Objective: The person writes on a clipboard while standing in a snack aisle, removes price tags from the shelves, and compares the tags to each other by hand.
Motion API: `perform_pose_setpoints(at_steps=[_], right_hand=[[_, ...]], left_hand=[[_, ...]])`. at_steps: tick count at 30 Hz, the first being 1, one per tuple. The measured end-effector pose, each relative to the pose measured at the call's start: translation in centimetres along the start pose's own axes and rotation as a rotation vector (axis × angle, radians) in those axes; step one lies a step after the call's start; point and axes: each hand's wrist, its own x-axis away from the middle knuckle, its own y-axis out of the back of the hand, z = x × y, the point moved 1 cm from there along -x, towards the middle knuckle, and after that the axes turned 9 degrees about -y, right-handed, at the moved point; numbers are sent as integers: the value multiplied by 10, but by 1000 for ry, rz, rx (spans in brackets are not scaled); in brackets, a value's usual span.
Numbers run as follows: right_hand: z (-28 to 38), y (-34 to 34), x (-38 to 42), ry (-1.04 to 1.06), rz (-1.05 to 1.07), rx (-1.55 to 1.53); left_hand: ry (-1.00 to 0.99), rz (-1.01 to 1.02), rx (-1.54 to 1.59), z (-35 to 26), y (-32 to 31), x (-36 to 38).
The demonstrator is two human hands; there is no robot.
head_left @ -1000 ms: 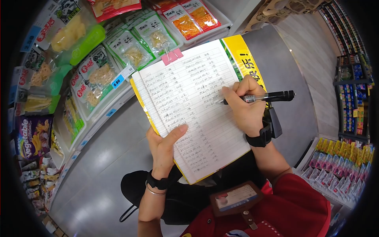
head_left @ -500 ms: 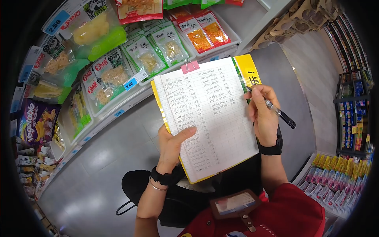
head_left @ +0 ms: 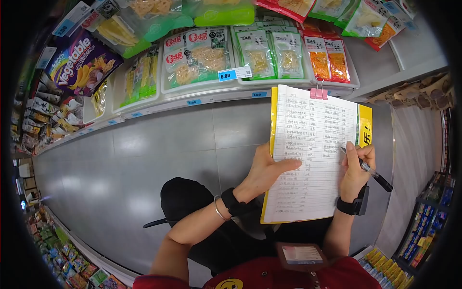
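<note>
A lined sheet pad (head_left: 317,192) with handwritten columns of numbers lies over a yellow-covered booklet (head_left: 365,126). A pink binder clip (head_left: 318,93) pinches its top edge. My left hand (head_left: 269,169) grips the pad's left side, thumb pressed flat on the writing and fingers hidden underneath. In my right hand (head_left: 356,169) is a black pen (head_left: 377,178), pinched between thumb and fingers. Its tip points at the right-hand column, close to the last written lines. Both wrists carry black bands.
Ahead is a shelf with trays of packaged snacks (head_left: 255,55) and blue price tags (head_left: 226,75). A purple vegetable-chip bag (head_left: 84,62) stands at the left. Grey floor tiles (head_left: 130,154) lie below. More goods racks (head_left: 423,226) stand at the right. A black cap (head_left: 185,202) shows near my left forearm.
My view has turned, so the pad sits farther right and straighter. My right hand has brought the pen tip from the pad's right edge in over the right-hand column.
</note>
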Motion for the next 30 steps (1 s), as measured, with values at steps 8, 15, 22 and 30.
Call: perform_pose_setpoints(at_steps=[8,15,22,30], right_hand=[[2,-6,-1,18,0,61],[0,-3,-3,48,40,93],[0,-3,-2,31,32,98],[0,-5,-2,59,1,102]], left_hand=[[-4,-4,28,1,0,-3],[0,-2,35,4,0,-5],[-15,3,19,5,1,-5],[-17,11,6,4,2,-4]])
